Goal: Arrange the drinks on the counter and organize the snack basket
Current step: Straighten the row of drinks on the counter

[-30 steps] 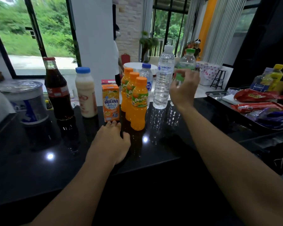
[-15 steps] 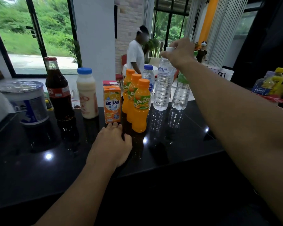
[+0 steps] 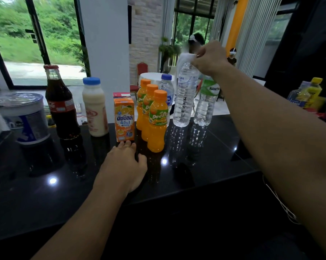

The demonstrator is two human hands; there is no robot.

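A row of drinks stands on the black counter (image 3: 214, 158): a cola bottle (image 3: 59, 102), a milk bottle (image 3: 95, 109), an orange juice carton (image 3: 124, 120), three orange juice bottles (image 3: 157, 124) in a line, a small blue-capped water bottle (image 3: 167, 85), a tall clear water bottle (image 3: 185, 98) and a green-labelled water bottle (image 3: 205, 104). My right hand (image 3: 210, 57) pinches the tall water bottle at its cap. My left hand (image 3: 124, 164) lies palm down on the counter, its fingertips at the foot of the carton, holding nothing.
A white lidded tub (image 3: 25, 117) sits at the far left. Yellow-capped bottles (image 3: 311, 92) stand at the right edge. The counter's front edge runs just below my left wrist. People stand in the room behind the bottles.
My right hand left the green-labelled bottle and rose to the tall water bottle's cap. The view swung left, and the snack tray at the right went out of sight. My left hand stayed put.
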